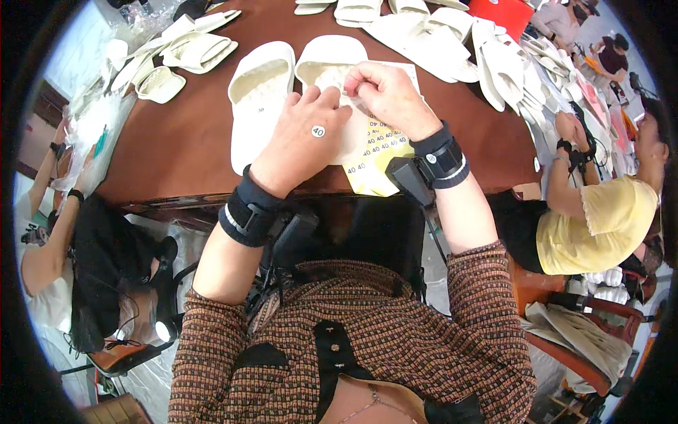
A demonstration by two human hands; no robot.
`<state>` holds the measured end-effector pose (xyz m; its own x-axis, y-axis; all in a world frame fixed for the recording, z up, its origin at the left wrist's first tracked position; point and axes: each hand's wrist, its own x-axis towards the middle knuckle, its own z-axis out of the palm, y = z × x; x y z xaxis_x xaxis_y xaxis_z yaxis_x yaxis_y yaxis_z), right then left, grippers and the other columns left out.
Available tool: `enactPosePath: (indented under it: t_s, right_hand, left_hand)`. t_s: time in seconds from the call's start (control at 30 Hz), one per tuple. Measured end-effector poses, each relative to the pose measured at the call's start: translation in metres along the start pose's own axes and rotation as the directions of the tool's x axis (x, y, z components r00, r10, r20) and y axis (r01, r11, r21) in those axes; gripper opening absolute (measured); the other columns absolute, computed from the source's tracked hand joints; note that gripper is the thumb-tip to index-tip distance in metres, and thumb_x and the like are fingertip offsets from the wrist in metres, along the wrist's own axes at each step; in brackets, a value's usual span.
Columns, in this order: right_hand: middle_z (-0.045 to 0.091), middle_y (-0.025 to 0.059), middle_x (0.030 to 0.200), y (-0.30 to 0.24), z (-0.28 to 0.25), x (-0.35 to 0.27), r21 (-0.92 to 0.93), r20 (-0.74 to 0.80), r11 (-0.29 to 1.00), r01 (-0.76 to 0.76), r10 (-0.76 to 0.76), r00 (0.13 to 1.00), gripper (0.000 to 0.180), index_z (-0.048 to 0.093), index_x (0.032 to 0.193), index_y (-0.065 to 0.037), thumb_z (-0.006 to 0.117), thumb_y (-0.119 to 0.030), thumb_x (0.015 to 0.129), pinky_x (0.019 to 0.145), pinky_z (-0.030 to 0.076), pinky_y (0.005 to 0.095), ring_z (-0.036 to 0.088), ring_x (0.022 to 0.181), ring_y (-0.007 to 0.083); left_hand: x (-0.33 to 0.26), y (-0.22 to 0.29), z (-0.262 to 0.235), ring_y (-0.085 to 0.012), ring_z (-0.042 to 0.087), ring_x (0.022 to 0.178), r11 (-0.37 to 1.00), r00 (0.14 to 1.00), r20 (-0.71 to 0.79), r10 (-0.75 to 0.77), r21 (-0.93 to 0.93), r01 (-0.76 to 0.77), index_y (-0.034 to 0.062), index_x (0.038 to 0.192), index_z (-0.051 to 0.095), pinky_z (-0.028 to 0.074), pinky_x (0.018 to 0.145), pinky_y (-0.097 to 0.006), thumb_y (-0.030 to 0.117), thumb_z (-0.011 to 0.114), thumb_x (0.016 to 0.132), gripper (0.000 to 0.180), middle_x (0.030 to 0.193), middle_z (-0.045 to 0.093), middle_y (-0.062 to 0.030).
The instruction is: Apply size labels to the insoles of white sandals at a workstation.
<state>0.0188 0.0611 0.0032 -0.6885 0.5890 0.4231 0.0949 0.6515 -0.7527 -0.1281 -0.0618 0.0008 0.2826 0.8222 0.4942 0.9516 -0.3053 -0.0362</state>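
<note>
Two white slippers lie side by side on the brown tabletop, toes toward me: a left one [251, 138] and a right one [330, 48]. My left hand [302, 138] rests over the right slipper with its fingers bent down against it; the fingertips are partly hidden. A small round white sticker is stuck on the back of that hand. Over the same slipper, my right hand [393, 99] is closed in a pinch, and whatever sits between its fingertips is too small to make out. A yellow-and-white sheet of round stickers [378, 177] lies under my right wrist, reaching past the table's near edge.
More white slippers [199, 51] lie at the far left, with others [424, 42] along the far right. Clear plastic [106, 127] covers the left end. A red item [498, 15] stands at the back. Co-workers sit left and right, one in a yellow top [600, 219].
</note>
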Motion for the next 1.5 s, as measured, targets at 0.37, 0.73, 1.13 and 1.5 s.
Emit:
enactPosePath:
  t_s: [0.37, 0.73, 1.13, 1.5]
  right_hand:
    - [0.062, 0.0046, 0.079, 0.006, 0.002, 0.0, -0.01, -0.061, 0.998, 0.063, -0.063, 0.996, 0.013, 0.062, 0.088, 0.002, 0.05, 0.0, 0.084, 0.064, 0.048, 0.0251, 0.057, 0.071, 0.0096]
    - [0.066, 0.0115, 0.079, 0.006, 0.001, 0.0, -0.041, -0.081, 0.995, 0.092, -0.095, 0.992, 0.015, 0.064, 0.086, 0.001, 0.05, -0.003, 0.083, 0.067, 0.051, 0.033, 0.062, 0.072, 0.0214]
    - [0.065, 0.0071, 0.08, 0.005, 0.001, -0.001, -0.023, -0.072, 0.999, 0.025, -0.026, 0.997, 0.015, 0.063, 0.088, 0.001, 0.049, 0.0, 0.083, 0.069, 0.05, 0.0278, 0.061, 0.075, 0.0136]
    - [0.067, 0.0149, 0.081, 0.005, 0.001, 0.0, 0.011, -0.231, 1.0, -0.002, 0.004, 0.973, 0.016, 0.063, 0.094, 0.0, 0.05, -0.003, 0.086, 0.066, 0.051, 0.0342, 0.065, 0.071, 0.0238]
  left_hand:
    - [-0.011, 0.002, 0.0, -0.0294, 0.053, 0.096, 0.988, 0.997, -0.019, -0.078, -0.135, 0.075, 0.0061, 0.109, 0.067, 0.043, 0.088, -0.04, 0.005, 0.057, 0.082, 0.029, 0.099, 0.056, -0.0093]
    - [-0.01, 0.0, 0.003, -0.0302, 0.054, 0.094, 0.983, 0.994, -0.03, -0.103, -0.154, 0.097, 0.0071, 0.113, 0.065, 0.044, 0.085, -0.04, 0.001, 0.054, 0.08, 0.035, 0.097, 0.056, -0.0097]
    - [-0.006, 0.015, -0.004, -0.0284, 0.052, 0.094, 0.995, 0.998, 0.023, -0.056, 0.08, 0.054, 0.0076, 0.111, 0.064, 0.042, 0.08, -0.041, 0.005, 0.055, 0.082, 0.031, 0.098, 0.053, -0.0086]
    - [-0.032, -0.02, -0.035, -0.0313, 0.062, 0.097, 0.864, 0.929, -0.113, -0.354, -0.42, 0.278, 0.0007, 0.106, 0.068, 0.049, 0.085, -0.035, -0.004, 0.055, 0.083, 0.027, 0.107, 0.063, -0.0159]
